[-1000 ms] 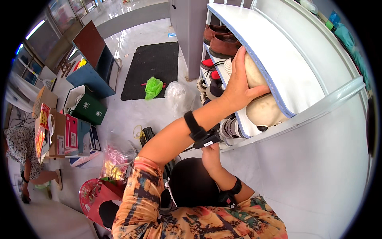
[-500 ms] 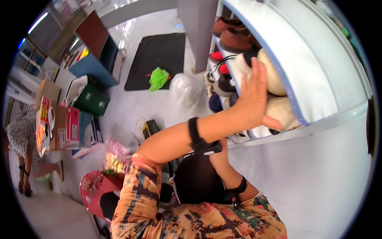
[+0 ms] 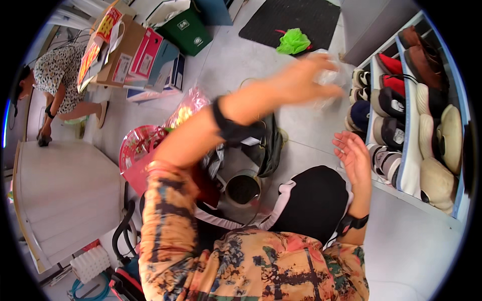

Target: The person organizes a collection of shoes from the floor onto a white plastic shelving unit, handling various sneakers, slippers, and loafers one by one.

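Note:
My left hand (image 3: 306, 80) is held up over the floor, blurred by motion, fingers spread and holding nothing. It hovers just left of a white shoe rack (image 3: 409, 150), with a crumpled clear plastic bag (image 3: 329, 75) on the floor behind it. My right hand (image 3: 354, 156) is open, palm up, close to the rack's lower shelf beside a grey and white sneaker (image 3: 384, 160). Beige shoes (image 3: 437, 180) lie on the upper shelf, apart from both hands. My left wrist wears a black band and my right wrist a black watch.
The rack also holds brown shoes (image 3: 422, 50), red shoes (image 3: 390, 70) and dark sneakers (image 3: 386, 103). A green object (image 3: 293, 42) lies on a black mat (image 3: 291, 17). Cardboard boxes (image 3: 125, 55), red bags (image 3: 145, 150), a round metal container (image 3: 242, 188) and another person (image 3: 55, 75) are to the left.
My left hand has come off the beige shoe on the rack's upper shelf and swung back to the left, empty. The view has tilted down toward the floor.

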Tool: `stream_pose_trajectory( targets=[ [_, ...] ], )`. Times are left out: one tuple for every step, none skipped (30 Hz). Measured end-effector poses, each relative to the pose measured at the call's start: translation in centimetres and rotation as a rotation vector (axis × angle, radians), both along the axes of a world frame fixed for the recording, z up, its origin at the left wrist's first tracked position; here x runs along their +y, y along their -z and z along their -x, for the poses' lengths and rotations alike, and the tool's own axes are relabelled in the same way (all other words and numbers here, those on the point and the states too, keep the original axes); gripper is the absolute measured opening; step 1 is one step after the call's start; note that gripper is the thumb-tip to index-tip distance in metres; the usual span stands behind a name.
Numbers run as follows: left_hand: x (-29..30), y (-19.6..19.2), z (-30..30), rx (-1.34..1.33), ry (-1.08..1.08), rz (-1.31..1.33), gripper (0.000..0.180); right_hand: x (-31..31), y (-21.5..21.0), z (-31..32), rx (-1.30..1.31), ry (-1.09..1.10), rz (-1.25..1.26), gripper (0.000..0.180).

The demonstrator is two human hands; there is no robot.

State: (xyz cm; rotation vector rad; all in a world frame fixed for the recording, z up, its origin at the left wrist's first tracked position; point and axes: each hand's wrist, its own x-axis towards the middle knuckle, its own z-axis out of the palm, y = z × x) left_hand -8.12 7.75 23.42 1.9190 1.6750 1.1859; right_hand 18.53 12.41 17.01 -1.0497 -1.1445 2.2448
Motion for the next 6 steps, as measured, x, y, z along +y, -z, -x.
stream_pose_trajectory(
  targets=[
    [-2.5,1.4,4.0,-0.072,-0.096,0.281,0.047,1.0,0.5,0.2,-0.058,-0.08,0.003,0.027],
    [-5.5,3.0,7.4,-0.148,-0.205,0.419,0.042,1.8,1.1,0.5,-0.117,-0.161,0.005,0.028],
    [-8.6,4.1,10.0,0.05,-0.309,0.487,0.044,2.8,2.1,0.7,-0.148,-0.227,0.013,0.03],
    [-11.9,5.1,11.4,0.255,-0.401,0.597,0.047,3.6,3.7,1.3,-0.194,-0.297,0.026,0.033],
    [-14.5,5.8,12.5,0.346,-0.378,0.735,0.05,3.7,5.0,2.2,-0.237,-0.382,-0.004,0.036],
    [-17.6,8.0,13.4,0.511,-0.333,0.773,0.055,3.8,6.5,3.6,-0.273,-0.475,-0.035,0.04]
  ],
)
